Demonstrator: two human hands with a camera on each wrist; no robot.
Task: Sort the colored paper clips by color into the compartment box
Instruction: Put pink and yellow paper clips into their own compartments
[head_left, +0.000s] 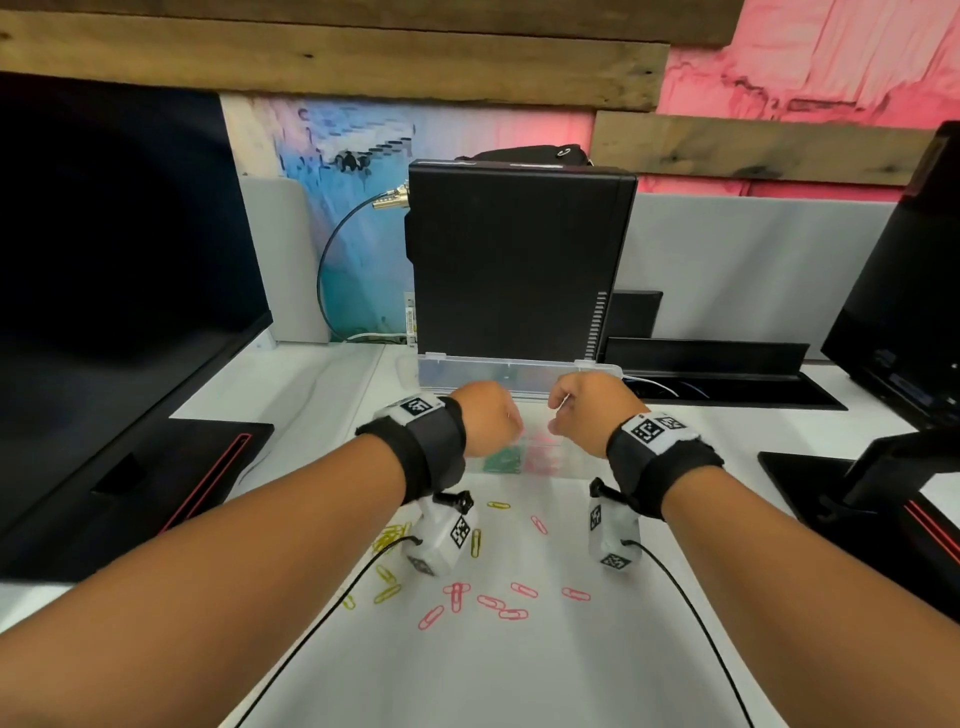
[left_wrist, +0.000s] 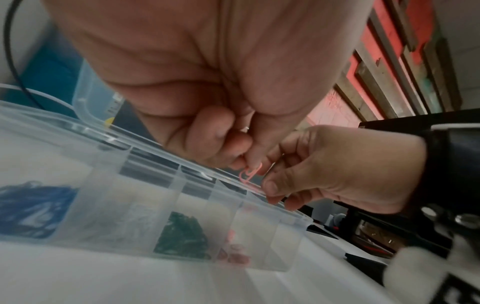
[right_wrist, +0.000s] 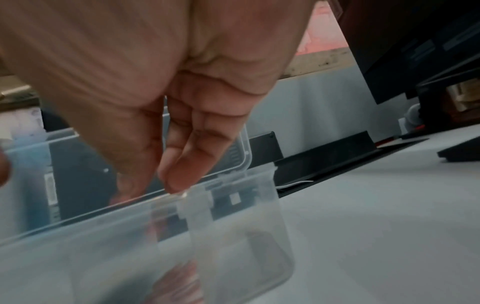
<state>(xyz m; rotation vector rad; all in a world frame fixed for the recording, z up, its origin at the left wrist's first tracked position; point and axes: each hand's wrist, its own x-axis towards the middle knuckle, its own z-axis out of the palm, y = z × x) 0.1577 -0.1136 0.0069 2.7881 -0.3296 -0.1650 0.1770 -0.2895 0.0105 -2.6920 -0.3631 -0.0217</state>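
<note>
A clear compartment box (head_left: 569, 457) stands on the white desk, its lid (head_left: 519, 371) open behind it. Blue clips (left_wrist: 31, 207), green clips (left_wrist: 182, 232) and pink clips (head_left: 543, 454) fill separate compartments. Both hands hover over the box. My left hand (left_wrist: 246, 164) pinches a pink paper clip (left_wrist: 246, 175) just above the rim. My right hand (right_wrist: 155, 181) points its fingers down at the far rim, thumb close to the fingertips; whether anything is between them is hidden. Loose yellow clips (head_left: 387, 538) and pink clips (head_left: 488, 603) lie on the desk nearer to me.
A black computer case (head_left: 519, 260) stands right behind the lid. Dark monitors flank the desk at left (head_left: 119, 260) and right (head_left: 904, 291), with their bases (head_left: 171, 478) on the desk. A black cable tray (head_left: 717, 374) lies at the back right.
</note>
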